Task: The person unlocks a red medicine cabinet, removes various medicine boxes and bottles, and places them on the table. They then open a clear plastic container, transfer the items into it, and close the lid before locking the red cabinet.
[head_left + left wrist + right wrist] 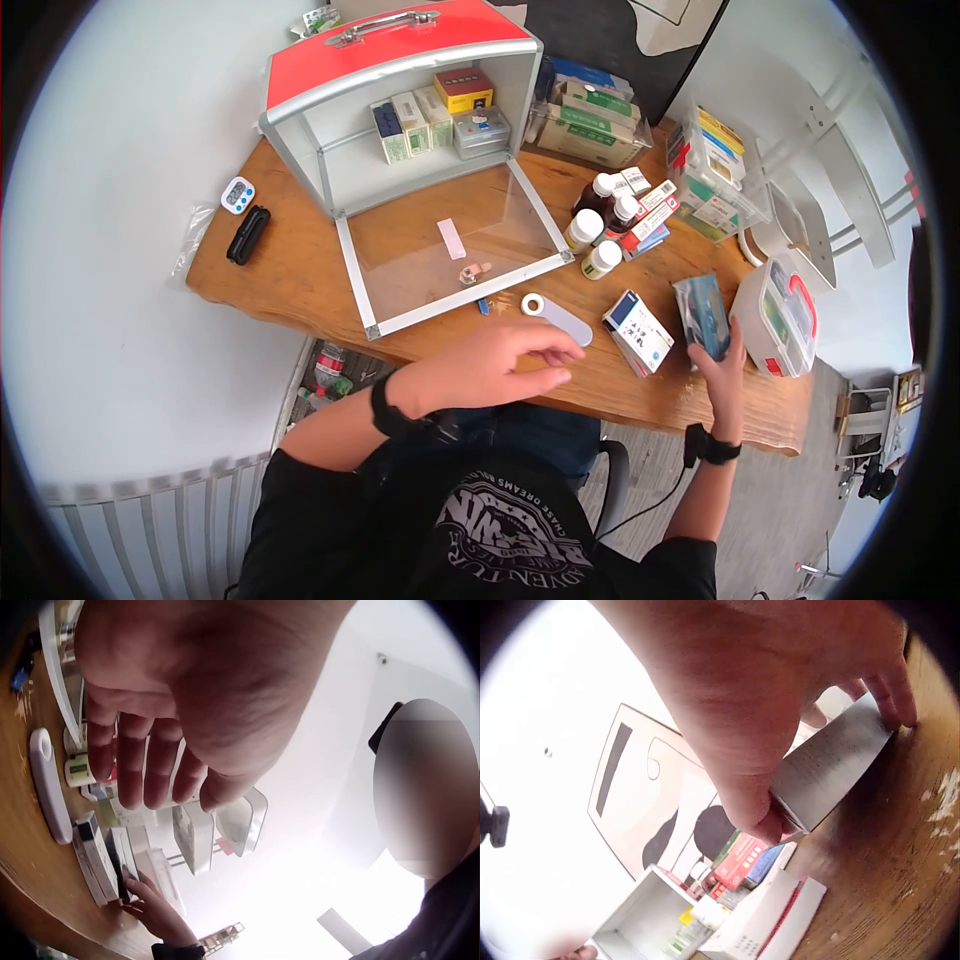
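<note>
My right hand (722,378) grips a blue-grey box (703,312) near the table's right end, with the thumb on one side and the fingers on the other. In the right wrist view, one grey side of that box (832,761) shows under the palm. To its left stands a white and blue medicine box (640,335). My left hand (490,365) is held over the table's front edge, holding nothing, its fingers loosely bent. Just beyond its fingers lies a pale oblong object (565,320) with a round, holed end.
A red-topped case (400,45) containing several boxes stands at the back, its transparent door (400,250) lowered onto the table. Pill bottles (601,260) and small cartons (650,215) cluster right of it. A white lidded container (775,320) stands beside my right hand.
</note>
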### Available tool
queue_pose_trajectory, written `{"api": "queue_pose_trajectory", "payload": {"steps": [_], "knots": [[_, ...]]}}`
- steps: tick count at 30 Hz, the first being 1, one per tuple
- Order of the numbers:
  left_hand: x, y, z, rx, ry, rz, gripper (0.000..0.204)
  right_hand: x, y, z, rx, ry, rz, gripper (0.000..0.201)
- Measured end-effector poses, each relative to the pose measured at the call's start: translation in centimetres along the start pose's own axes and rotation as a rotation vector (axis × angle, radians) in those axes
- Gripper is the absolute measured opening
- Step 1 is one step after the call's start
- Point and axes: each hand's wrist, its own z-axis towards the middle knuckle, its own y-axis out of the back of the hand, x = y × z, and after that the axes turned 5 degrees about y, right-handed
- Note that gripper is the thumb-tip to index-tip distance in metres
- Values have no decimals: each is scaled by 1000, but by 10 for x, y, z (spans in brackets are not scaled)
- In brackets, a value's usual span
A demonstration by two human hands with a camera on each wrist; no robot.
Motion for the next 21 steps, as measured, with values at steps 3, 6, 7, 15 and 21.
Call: {"api": "queue_pose_trajectory", "payload": {"steps": [3,6,7,15,21], "knots": [[11,-27,24,109,103,-244,37,18,17,-18,86,-176,601,91],[18,-61,53,177,207,-392,47,18,25,-35,86,-209,767,85],[19,-70,58,179,229,-416,53,24,27,-41,75,-189,938,85],[-23,-88,42,-30,117,-668,67,153,17,-73,25,461,132,126],[1,-12,-4,-616,86,-529,42,155,-22,-49,63,647,365,130]]}}
